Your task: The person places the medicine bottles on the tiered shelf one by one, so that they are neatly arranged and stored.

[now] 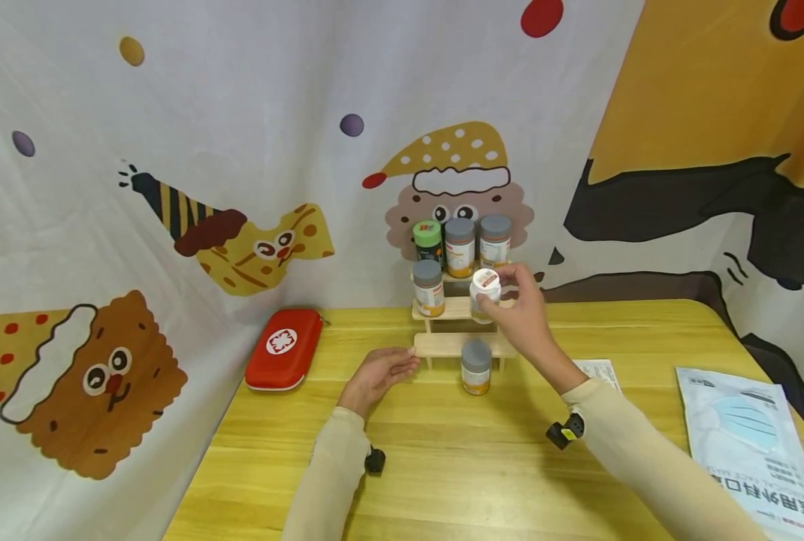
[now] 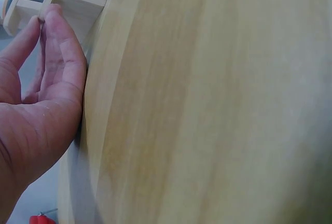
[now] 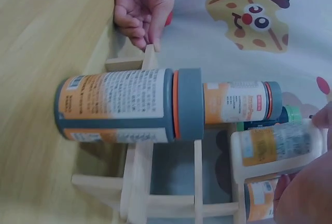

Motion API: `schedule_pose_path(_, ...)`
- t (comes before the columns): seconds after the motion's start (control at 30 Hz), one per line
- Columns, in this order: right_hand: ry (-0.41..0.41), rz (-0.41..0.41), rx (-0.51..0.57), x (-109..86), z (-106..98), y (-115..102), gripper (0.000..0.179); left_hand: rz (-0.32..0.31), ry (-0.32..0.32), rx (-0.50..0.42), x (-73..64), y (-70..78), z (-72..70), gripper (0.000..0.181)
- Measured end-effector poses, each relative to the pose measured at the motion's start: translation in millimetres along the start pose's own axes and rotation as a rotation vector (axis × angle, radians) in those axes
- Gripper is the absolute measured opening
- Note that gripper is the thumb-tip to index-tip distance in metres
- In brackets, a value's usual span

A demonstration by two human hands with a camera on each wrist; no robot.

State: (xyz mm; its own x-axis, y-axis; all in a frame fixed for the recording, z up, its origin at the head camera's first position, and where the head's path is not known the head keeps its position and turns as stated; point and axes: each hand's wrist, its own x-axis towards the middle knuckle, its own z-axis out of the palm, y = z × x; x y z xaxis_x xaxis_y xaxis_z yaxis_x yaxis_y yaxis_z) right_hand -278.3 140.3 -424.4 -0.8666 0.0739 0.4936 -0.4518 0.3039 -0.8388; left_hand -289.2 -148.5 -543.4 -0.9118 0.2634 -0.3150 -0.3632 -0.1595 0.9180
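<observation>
My right hand holds a white pill bottle by its sides, thumb in front, at the right part of the middle step of a wooden tiered rack. In the right wrist view the bottle shows an orange and white label. With thumb and fingertips, my left hand pinches the left end of the lowest step; the left wrist view shows the hand at that wood. A grey-capped bottle stands upright on the table before the rack. Another grey-capped bottle sits left on the middle step.
On the top step stand a green-capped bottle and two grey-capped bottles, one at its middle. A red zip case lies left on the table. To the right are a paper slip and a face mask packet.
</observation>
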Motion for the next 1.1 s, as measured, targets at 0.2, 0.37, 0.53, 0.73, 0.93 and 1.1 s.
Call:
schedule_pose_path(0.2,-0.02,0.032,-0.004,3.8,11,-1,0.043,-0.001,-0.002,-0.001,1.9,-1.7,-1.3,0.021)
schedule_pose_path(0.37,-0.018,0.058,0.03,7.3,16,-7,0.043,0.002,-0.007,0.01,2.4,-1.8,-1.4,0.024)
schedule_pose_path(0.53,-0.02,0.071,0.036,14.3,23,-4,0.044,-0.005,-0.008,0.009,2.5,-0.5,-1.5,0.026)
schedule_pose_path(0.73,-0.037,0.059,0.028,17.0,31,5,0.044,-0.006,-0.009,0.006,1.5,-0.9,-1.1,0.025)
schedule_pose_path(0.93,-0.052,0.093,0.008,17.8,36,4,0.046,-0.004,-0.011,0.02,1.9,-4.2,-1.7,0.03)
schedule_pose_path(1.1,-0.056,0.148,0.005,22.0,38,5,0.047,-0.001,-0.012,0.013,2.4,-2.8,-2.1,0.032)
